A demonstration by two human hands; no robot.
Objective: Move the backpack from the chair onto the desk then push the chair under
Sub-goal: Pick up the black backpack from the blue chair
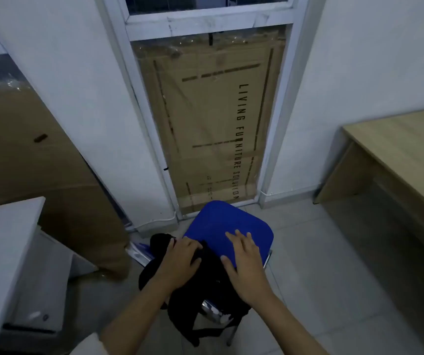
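Note:
A black backpack [205, 285] lies on the near part of a blue chair [221, 226], with its straps hanging off the front. My left hand [182, 260] is closed on the top of the backpack at its left side. My right hand [244, 262] rests with fingers spread, partly on the blue seat and partly on the backpack's right edge. A light wooden desk [405, 147] stands at the right, against the wall.
A white table [3, 242] stands at the left with a white cabinet under it. Large cardboard boxes lean against the left wall [39, 162] and behind the window frame [205, 124]. Tiled floor [321, 252] lies between the chair and the wooden desk.

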